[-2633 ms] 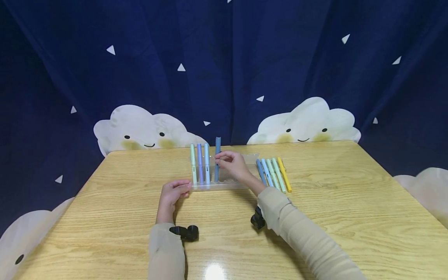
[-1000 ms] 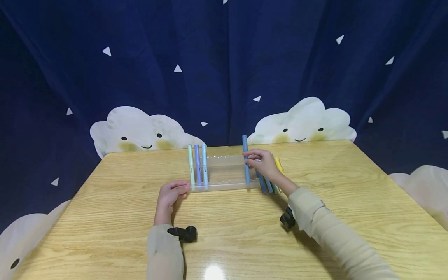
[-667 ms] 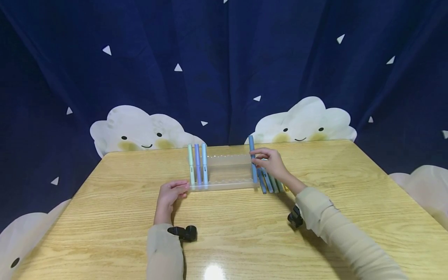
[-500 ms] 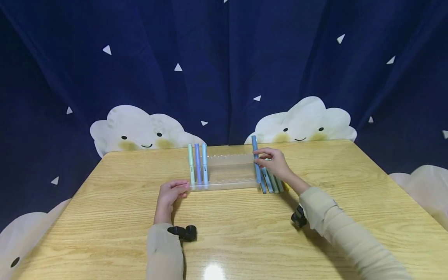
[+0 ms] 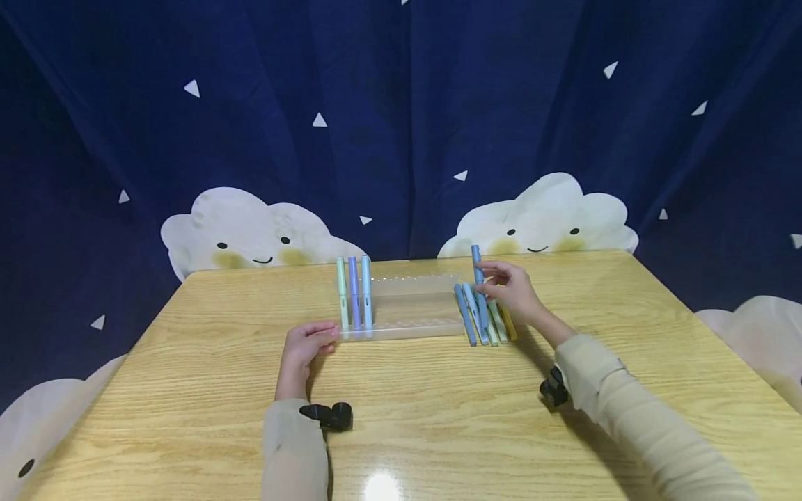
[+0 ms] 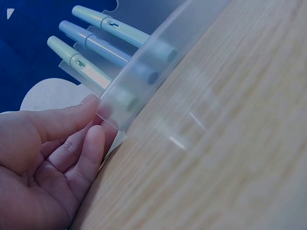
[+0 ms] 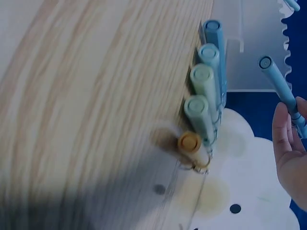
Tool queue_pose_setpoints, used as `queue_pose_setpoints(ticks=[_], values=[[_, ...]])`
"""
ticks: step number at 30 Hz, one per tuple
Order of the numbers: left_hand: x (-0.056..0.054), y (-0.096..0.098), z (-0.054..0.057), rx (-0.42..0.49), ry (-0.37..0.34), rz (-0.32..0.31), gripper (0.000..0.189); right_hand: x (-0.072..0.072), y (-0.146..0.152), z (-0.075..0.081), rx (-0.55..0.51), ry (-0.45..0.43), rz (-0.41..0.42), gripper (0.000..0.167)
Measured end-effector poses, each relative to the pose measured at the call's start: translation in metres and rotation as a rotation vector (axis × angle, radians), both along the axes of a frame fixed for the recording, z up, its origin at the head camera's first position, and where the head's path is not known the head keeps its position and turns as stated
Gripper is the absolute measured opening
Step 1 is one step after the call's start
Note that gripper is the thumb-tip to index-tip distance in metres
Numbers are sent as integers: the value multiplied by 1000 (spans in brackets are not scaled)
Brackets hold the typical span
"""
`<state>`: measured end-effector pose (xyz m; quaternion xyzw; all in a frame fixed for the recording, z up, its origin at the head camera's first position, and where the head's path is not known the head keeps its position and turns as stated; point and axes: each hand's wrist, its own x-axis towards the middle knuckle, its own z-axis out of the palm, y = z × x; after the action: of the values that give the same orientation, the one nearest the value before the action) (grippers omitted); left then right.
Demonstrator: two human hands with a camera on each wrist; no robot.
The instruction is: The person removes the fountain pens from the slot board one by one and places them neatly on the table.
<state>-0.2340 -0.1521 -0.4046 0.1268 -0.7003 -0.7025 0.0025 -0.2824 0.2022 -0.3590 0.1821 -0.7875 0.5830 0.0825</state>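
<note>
A clear plastic pen rack (image 5: 413, 330) stands mid-table. Upright at its left end are a pale green pen (image 5: 342, 292), a violet-blue pen (image 5: 354, 292) and a light blue pen (image 5: 366, 292). My left hand (image 5: 308, 344) pinches the rack's left front corner; in the left wrist view the thumb (image 6: 72, 117) lies against that edge. Thumb and fingertips of my right hand (image 5: 510, 289) grip a blue pen (image 5: 477, 256), held nearly upright above a row of loose pens. The right wrist view shows this pen apart from the row, with part of the right hand cropped.
Right of the rack lie several loose pens: a dark blue one (image 7: 214, 36), a light blue one (image 7: 209, 55), pale green ones and a yellow one (image 7: 190, 143). A dark blue curtain (image 5: 401, 139) with cloud prints hangs behind the wooden table (image 5: 401, 417).
My right hand has carried the blue pen rightward, out of the rack's middle and past its right end, over the loose pens. My left hand stays at the rack's corner.
</note>
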Motion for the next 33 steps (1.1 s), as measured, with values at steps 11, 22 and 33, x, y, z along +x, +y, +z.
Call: queue_pose_setpoints(ticks=[11, 22, 33], values=[[-1, 0, -2, 4, -4, 4, 28, -4, 23, -3, 49, -61, -50, 45], [-1, 0, -3, 1, 6, 3, 28, -8, 42, -4, 74, -133, -80, 48], [0, 0, -1, -3, 11, -5, 28, -13, 55, -6, 99, -237, -57, 46]])
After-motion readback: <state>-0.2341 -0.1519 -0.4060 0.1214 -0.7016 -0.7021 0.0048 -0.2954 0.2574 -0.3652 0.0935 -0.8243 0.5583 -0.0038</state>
